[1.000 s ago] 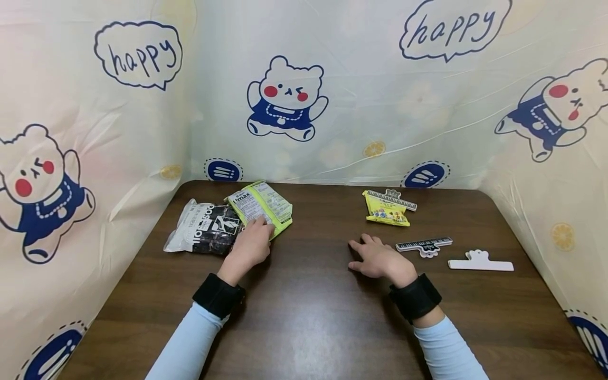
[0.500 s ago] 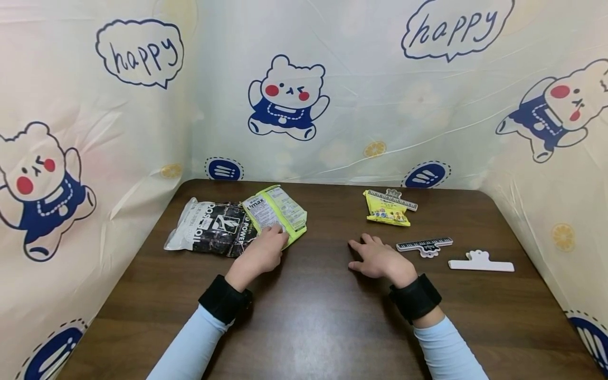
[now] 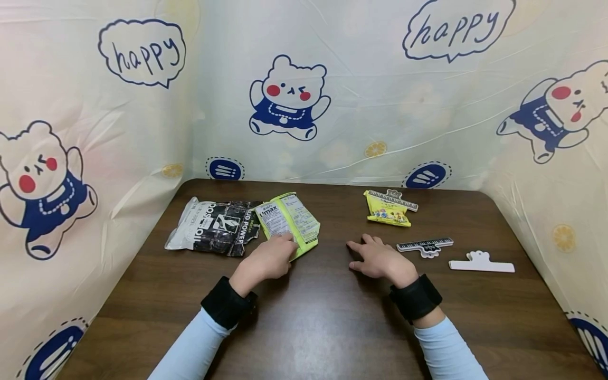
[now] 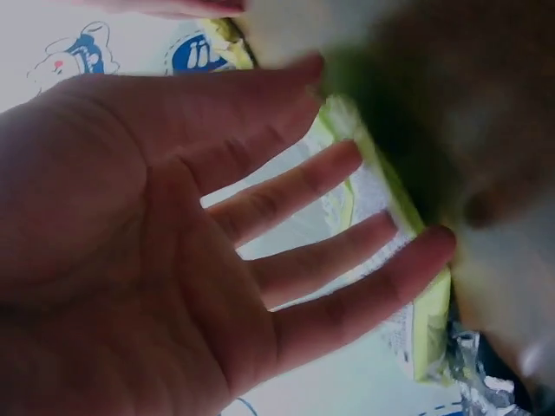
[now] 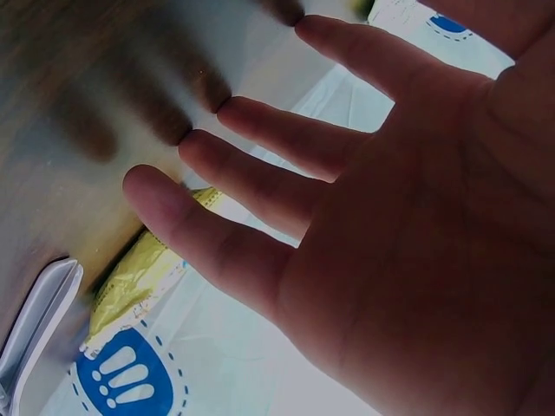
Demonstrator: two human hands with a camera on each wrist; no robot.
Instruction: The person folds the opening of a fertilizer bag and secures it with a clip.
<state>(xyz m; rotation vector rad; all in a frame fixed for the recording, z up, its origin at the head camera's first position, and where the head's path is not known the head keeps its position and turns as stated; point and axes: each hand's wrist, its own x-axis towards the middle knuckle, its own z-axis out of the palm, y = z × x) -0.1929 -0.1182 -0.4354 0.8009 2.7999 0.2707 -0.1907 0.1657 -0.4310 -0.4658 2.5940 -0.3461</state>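
Observation:
My left hand (image 3: pixel 269 259) lies over the near edge of a green and white snack bag (image 3: pixel 291 219). Its fingers (image 4: pixel 299 260) are nearly straight and spread, with the tips against the bag in the left wrist view. The bag lies flat beside a black and white bag (image 3: pixel 216 227). To the right, my right hand (image 3: pixel 377 258) rests its spread fingertips on the table (image 3: pixel 313 316), holding nothing. Close to it lies a bag clip with a piano-key pattern (image 3: pixel 425 245). Behind that hand is a small yellow snack bag (image 3: pixel 387 212), with another piano-key clip (image 3: pixel 394 199) along its top.
A white bag clip (image 3: pixel 481 263) lies on the right side of the table, beyond the piano-key one. A printed cloth (image 3: pixel 351 105) with cartoon bears hangs around the back and both sides of the table.
My left hand has slid the green bag to the right and slightly nearer, uncovering more of the black and white bag. The right hand has stayed where it was.

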